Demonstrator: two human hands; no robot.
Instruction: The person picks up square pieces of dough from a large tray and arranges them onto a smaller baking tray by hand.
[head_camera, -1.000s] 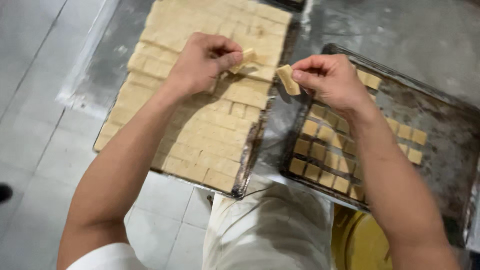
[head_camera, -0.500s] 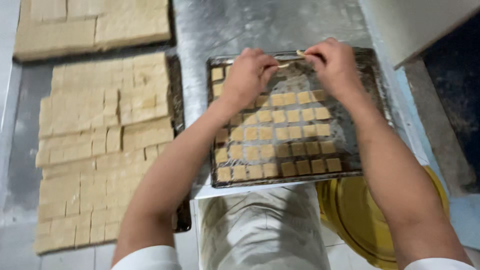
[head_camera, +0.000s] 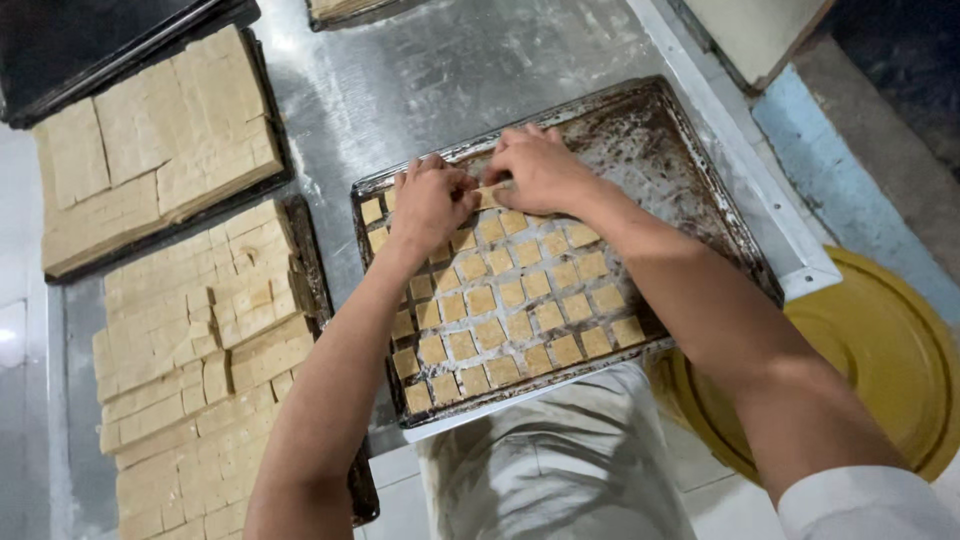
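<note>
two hands set down on a tray of dough squares

both hands are laid on the far part of a dark baking tray (head_camera: 690, 150); the tray is set on a shiny metal table (head_camera: 450, 70); the left hand (head_camera: 432, 200) is pressed palm down near the tray's far left corner; the right hand (head_camera: 540, 170) is placed just beside it, a little further along; the fingers of both hands are bent down onto the small dough squares (head_camera: 515, 300); a pale dough piece (head_camera: 490, 197) is seen between the two hands, touched by both; whether it is pinched or only pushed cannot be told, because the fingertips are hidden; the squares are laid out in neat rows with small gaps between them; the near and middle parts of the tray are filled; the far right part is bare and dusty; to the left, a big slab of cut dough (head_camera: 200, 360) is kept on another dark tray; a second slab (head_camera: 150, 140) is seen behind it; a round yellow lid (head_camera: 880, 360) is seen low down on the right, under the right arm
</note>
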